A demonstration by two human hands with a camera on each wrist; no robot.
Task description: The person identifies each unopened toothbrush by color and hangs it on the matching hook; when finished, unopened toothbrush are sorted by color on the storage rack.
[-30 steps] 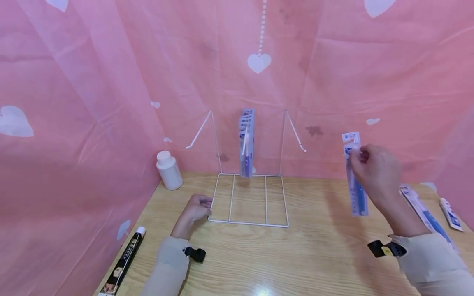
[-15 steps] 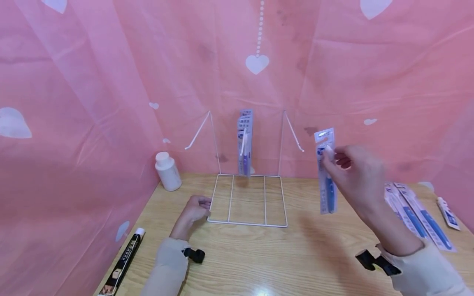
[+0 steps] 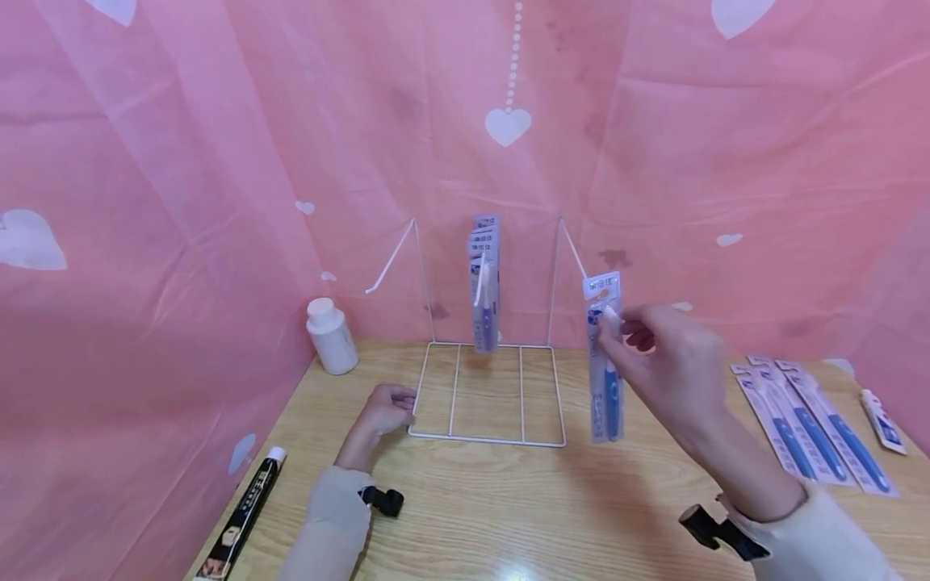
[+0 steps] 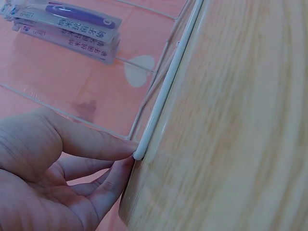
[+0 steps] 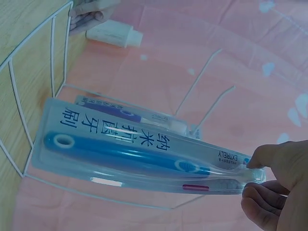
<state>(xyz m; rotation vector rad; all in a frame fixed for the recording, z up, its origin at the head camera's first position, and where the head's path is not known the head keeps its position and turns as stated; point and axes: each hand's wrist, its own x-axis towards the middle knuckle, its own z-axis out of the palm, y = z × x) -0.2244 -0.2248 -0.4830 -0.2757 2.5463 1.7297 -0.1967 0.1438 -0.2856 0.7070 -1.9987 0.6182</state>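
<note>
backdrop: pink heart-print sheet behind a wooden worktop (image 3: 508,500)
right hand (image 3: 672,367): pinches top of a packaged blue toothbrush (image 3: 605,379), pack hanging upright
change: pack has moved left from the right side, now just beside the wire rack (image 3: 487,395), top near its right hook (image 3: 574,250)
read: looks lined up for that hook, not on it yet
left hand (image 3: 385,407): fingers curled on the rack's front-left base corner, steadying it
centre hook: purple toothbrush packs (image 3: 484,282) hanging
spares: more packs (image 3: 806,424) flat on the worktop, right
</note>
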